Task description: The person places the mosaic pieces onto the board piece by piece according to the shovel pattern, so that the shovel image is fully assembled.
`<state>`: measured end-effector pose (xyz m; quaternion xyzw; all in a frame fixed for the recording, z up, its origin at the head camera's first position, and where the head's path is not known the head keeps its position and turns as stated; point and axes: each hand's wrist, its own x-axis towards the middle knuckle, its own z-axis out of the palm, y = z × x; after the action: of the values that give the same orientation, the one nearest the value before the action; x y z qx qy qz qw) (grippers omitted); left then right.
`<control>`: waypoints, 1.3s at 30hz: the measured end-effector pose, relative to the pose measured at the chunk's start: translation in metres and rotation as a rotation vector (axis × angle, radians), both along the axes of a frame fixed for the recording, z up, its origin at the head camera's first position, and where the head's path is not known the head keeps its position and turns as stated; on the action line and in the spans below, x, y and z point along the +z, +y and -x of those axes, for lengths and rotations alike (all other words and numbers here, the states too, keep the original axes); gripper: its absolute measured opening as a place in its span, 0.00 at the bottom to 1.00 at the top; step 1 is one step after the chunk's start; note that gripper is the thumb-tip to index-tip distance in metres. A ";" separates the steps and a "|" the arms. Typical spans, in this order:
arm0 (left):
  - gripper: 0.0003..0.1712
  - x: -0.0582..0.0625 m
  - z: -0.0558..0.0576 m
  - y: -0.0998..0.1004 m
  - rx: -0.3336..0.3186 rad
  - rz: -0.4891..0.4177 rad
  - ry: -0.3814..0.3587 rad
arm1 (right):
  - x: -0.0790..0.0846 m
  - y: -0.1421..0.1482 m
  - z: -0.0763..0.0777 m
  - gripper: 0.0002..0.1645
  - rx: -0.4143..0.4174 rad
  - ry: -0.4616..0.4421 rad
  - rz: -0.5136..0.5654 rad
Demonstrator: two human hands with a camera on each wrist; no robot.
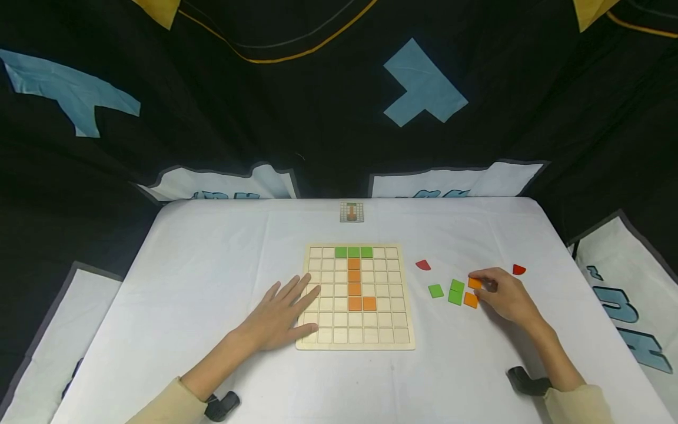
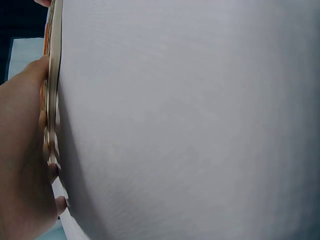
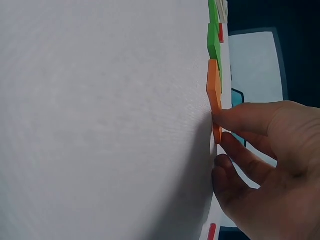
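A wooden grid board [image 1: 385, 321] lies on the table, with a row of green square tiles [image 1: 354, 252] at its top. Below them runs a column of orange square tiles [image 1: 354, 275], with one more orange tile [image 1: 369, 304] beside its lowest. My left hand [image 1: 275, 321] rests with spread fingers over the board's left side; its wrist view shows the board edge [image 2: 54, 75] by the fingers. To the right, my right hand [image 1: 505, 296] pinches a loose orange square tile [image 1: 474, 282] between thumb and index finger. Another orange tile [image 1: 471, 300] lies just below it.
Loose green tiles [image 1: 455, 292] lie between board and right hand, one green tile [image 1: 436, 291] slightly apart. Red rounded pieces lie near the board [image 1: 423, 265] and beyond the right hand [image 1: 519, 270]. A small pattern card [image 1: 352, 212] is at the table's far edge.
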<state>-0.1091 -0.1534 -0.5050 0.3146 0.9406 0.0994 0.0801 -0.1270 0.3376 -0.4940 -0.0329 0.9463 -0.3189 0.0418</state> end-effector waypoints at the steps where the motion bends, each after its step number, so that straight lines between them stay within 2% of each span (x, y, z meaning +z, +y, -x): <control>1: 0.45 0.000 0.000 0.000 0.000 0.001 0.000 | 0.000 0.000 0.000 0.19 0.001 0.005 -0.004; 14: 0.45 0.000 -0.001 0.000 0.002 0.005 -0.005 | 0.007 -0.009 -0.001 0.18 -0.003 0.037 -0.012; 18: 0.45 0.000 -0.001 0.000 0.003 0.004 -0.011 | 0.013 -0.019 -0.001 0.19 0.016 0.074 0.011; 27: 0.45 -0.001 0.000 0.001 0.003 0.003 -0.008 | 0.026 -0.052 0.002 0.18 0.037 0.095 0.041; 32: 0.45 0.000 0.000 0.001 0.002 0.008 -0.003 | 0.025 -0.074 0.003 0.18 0.088 0.128 0.062; 39: 0.45 0.002 0.000 0.001 0.002 0.006 -0.008 | 0.023 -0.105 0.005 0.18 0.203 0.158 0.118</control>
<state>-0.1092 -0.1526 -0.5030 0.3131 0.9409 0.0980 0.0846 -0.1321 0.2325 -0.4706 -0.1556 0.9182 -0.3644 -0.0027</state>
